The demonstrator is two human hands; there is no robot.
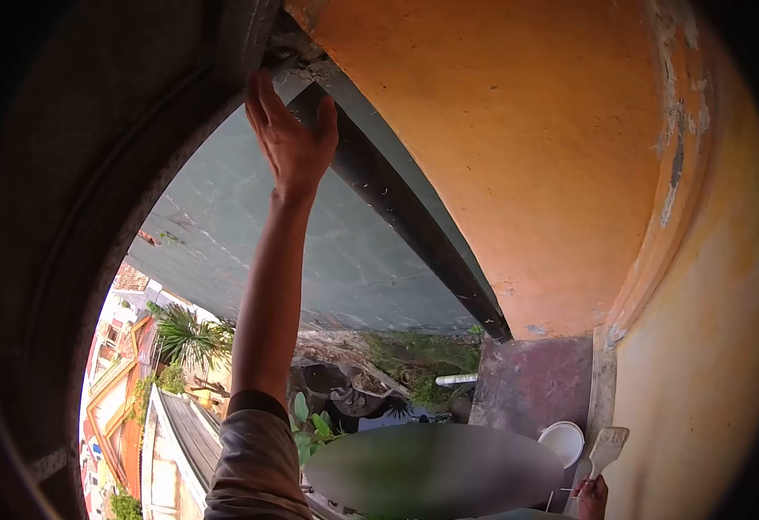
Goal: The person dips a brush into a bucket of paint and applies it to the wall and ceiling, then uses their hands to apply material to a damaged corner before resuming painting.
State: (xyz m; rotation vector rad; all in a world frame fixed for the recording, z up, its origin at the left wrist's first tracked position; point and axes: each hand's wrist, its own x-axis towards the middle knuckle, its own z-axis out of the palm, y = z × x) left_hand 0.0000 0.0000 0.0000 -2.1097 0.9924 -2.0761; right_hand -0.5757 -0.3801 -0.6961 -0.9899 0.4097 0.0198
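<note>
The orange wall (518, 156) fills the view from 12 to 3 o'clock, with its paint flaking along the right edge. The grey slab (223, 234) spreads from the centre toward 9 o'clock. A dark beam (414, 225) runs diagonally between them, from 12 o'clock down toward the centre.

My left hand (293, 143) is raised at 11 o'clock. It is fully open with the fingers straight and holds nothing. Its fingertips reach the crumbling joint where the beam meets the top edge, but I cannot tell whether they press on it.

The white bucket (563, 440) sits at 5 o'clock on the maroon ledge (531, 381). The brush (607, 448) stands just beside the bucket, blade up. My right hand (592, 501) is closed round its handle at the bottom edge of the view, and most of that hand is cut off.

Procedure, as I judge it:
1. Lay the left palm flat on sound material, not on the loose joint.
2. Keep the left arm straight and the weight over the ledge, because the drop lies at 7 o'clock.
3. Hold the brush upright and close to the bucket.
</note>
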